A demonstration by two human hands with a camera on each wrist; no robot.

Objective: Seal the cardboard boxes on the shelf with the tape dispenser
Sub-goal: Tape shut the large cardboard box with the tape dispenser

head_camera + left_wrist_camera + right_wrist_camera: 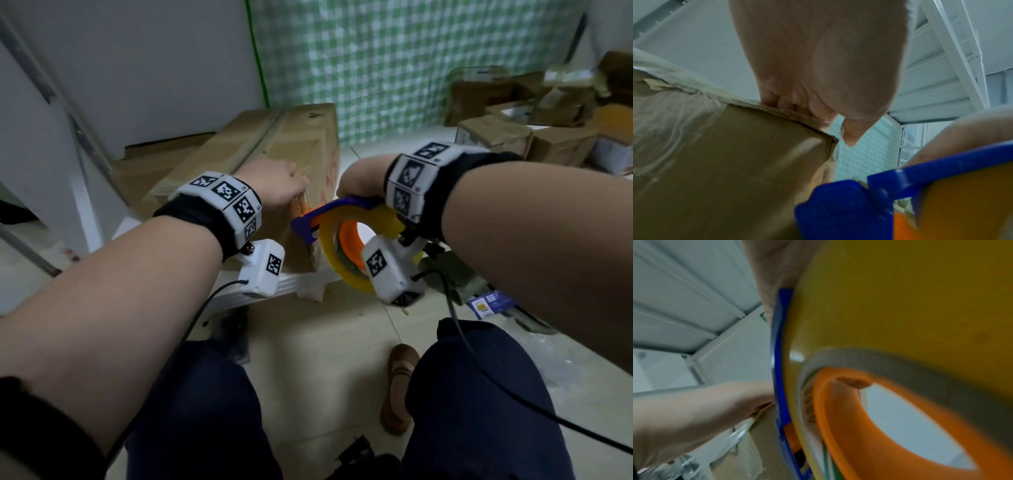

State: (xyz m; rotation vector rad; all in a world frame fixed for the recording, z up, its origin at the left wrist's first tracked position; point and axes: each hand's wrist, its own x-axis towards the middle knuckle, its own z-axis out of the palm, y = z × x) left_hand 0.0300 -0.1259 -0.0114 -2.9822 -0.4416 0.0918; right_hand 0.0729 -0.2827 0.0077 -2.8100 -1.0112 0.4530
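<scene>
One box [274, 147] mid-seal: left hand [277, 185] presses its edge, right hand [359, 181] grips the tape dispenser [346, 236] beside it; other boxes [513, 137] remain.

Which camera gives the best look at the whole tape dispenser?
The head view: it shows the tape dispenser whole, blue frame, yellow roll and orange core, held by the right hand. The left wrist view catches only its blue nose; the right wrist view is a blurred close-up of the roll.
</scene>
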